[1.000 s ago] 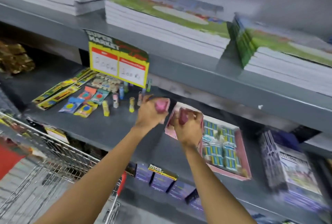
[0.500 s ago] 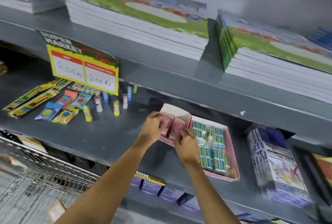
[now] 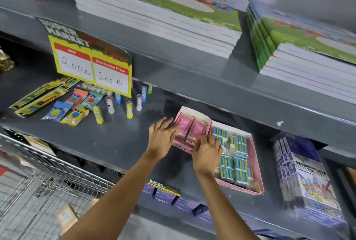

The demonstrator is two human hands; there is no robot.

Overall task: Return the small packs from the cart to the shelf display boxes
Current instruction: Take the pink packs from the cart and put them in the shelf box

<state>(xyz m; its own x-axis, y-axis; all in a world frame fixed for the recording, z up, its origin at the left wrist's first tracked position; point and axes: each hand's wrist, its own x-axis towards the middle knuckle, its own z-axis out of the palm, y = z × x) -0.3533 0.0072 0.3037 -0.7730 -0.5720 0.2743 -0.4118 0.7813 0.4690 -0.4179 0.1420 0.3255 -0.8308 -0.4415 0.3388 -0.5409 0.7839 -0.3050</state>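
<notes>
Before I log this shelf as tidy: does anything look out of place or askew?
Yes. Left of the pink display box, small glue sticks stand scattered and one lies tipped over, with packets strewn loose rather than boxed.

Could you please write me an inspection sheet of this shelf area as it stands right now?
Surface: grey metal shelf, dusty-looking, goods laid flat on it.
Job's things: two pink packs sit side by side in the small pink display box; beside it the larger pink tray holds blue-and-yellow packs.
Clutter: loose small tubes, round-toy sachets and long yellow packs left of the box.
Grippers: left hand open, fingers resting on the box's left side; right hand at its front edge, grip unclear.
Cables: nothing seen.
Surroundings: wire cart lower left, price sign, book stacks above.
</notes>
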